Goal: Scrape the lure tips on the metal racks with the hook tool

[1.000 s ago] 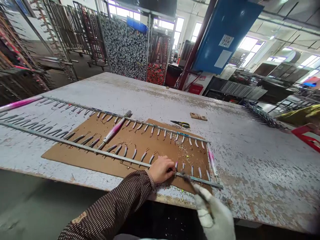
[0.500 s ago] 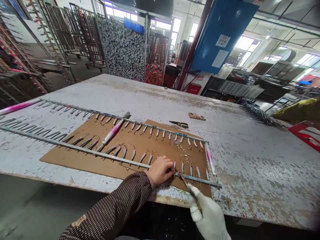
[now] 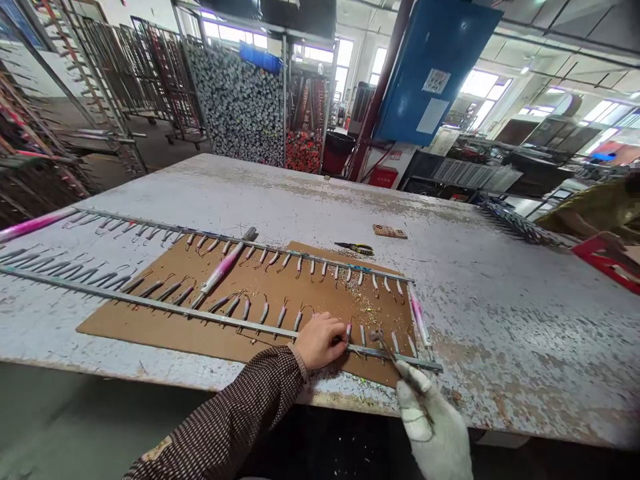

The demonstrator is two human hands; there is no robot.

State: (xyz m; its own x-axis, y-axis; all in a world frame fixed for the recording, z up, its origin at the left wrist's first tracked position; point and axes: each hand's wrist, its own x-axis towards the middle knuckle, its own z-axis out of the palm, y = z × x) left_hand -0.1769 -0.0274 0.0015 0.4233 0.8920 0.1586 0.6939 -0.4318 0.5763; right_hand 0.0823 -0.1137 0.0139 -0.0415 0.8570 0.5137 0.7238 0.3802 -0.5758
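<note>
My left hand (image 3: pixel 323 341), bare under a checked brown sleeve, is closed over the lower bar of a metal rack (image 3: pixel 270 329); its fingertips and whatever they pinch are partly hidden. Beside them, a small grey-and-pink piece (image 3: pixel 349 332) stands up from that bar. In a white glove, my right hand (image 3: pixel 435 417) is wrapped around pliers (image 3: pixel 393 357). Their blurred metal head hovers above the bar, right of my left hand. Rows of small grey and pinkish pieces with thin wire hooks line both bars. Brown cardboard (image 3: pixel 165 325) lies under the rack.
Yellow-and-black pliers (image 3: pixel 355 249) and a small wooden block (image 3: pixel 390 231) lie beyond the rack on the worn white table (image 3: pixel 480 293). Shavings dot the cardboard. A red object (image 3: pixel 607 260) sits at the right edge. Wheeled racks (image 3: pixel 135 67) and stacked bars (image 3: pixel 240 100) stand behind.
My right hand and the pliers have moved right, and the pliers' head has lifted away from the bar near my left fingertips. My left hand stays in place. The view has shifted slightly.
</note>
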